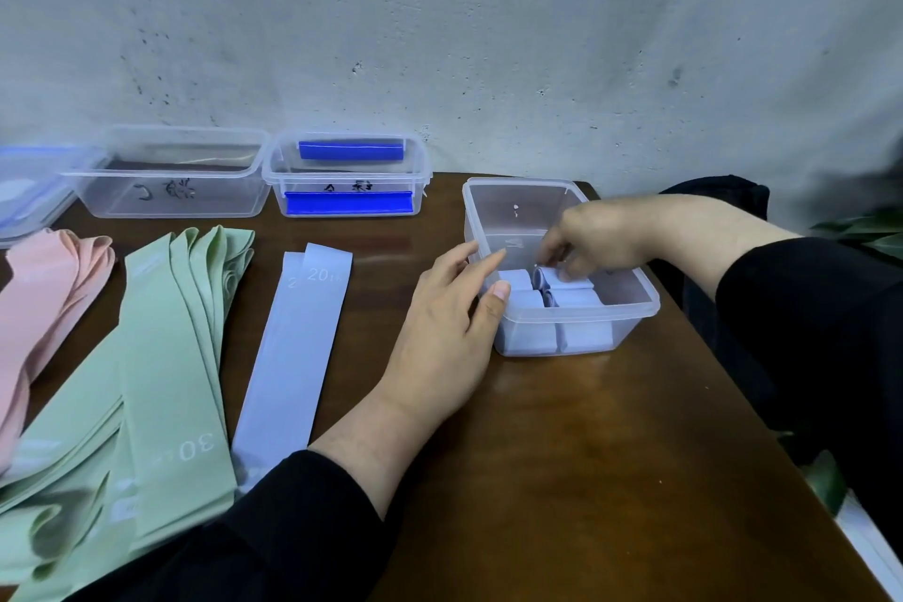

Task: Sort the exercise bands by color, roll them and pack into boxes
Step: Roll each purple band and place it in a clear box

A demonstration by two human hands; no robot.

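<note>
A clear plastic box [635, 308] stands on the brown table at the right and holds several rolled pale-blue bands [581, 301]. My right hand [593, 237] reaches down into the box, and its curled fingers pinch one blue roll [549, 278]. At the box's left wall, my left hand [449, 313] rests with straight fingers, the thumb over the rim. Two flat pale-blue bands [293, 347] marked 20 lie in the middle of the table. A pile of green bands [161, 372] marked 30 spreads to their left. Pink bands [44, 303] lie at the far left.
Along the wall stand an open clear box [171, 196] and a second clear box [347, 191] with blue clips. A lid [24, 196] with blue trim sits at the far left. Green leaves [865, 235] show past the table's right edge.
</note>
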